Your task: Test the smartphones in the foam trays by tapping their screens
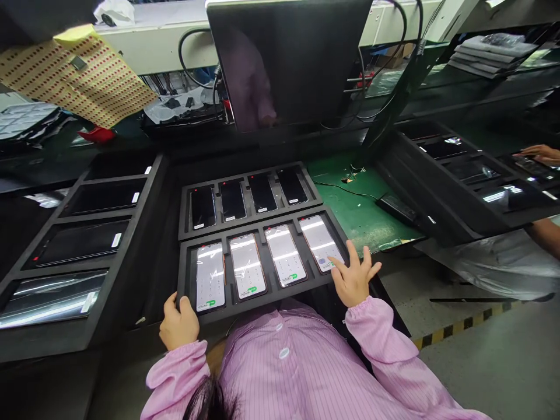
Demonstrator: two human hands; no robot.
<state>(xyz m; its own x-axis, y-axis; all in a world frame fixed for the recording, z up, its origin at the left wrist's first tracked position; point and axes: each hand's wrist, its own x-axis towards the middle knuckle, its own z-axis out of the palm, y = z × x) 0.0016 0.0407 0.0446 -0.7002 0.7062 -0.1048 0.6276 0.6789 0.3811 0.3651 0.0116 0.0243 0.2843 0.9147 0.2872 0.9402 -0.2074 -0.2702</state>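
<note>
A black foam tray (272, 294) nearest my body holds several phones with lit white screens showing number keypads. My right hand (353, 277) is over the rightmost lit phone (317, 236), fingers spread, one fingertip at the lower part of its screen. My left hand (178, 322) is at the tray's front left corner, beside the leftmost lit phone (210, 274); its thumb and fingers are bent around the edge. Behind sits a second black tray (184, 213) of several phones with dark screens (233, 200).
Large black trays of dark phones stand at the left (151, 192) and right (394, 169). A monitor (293, 64) hangs ahead. On the green mat (345, 204) lie a cable and a black adapter (396, 209). Another person's hand (540, 154) is at the far right.
</note>
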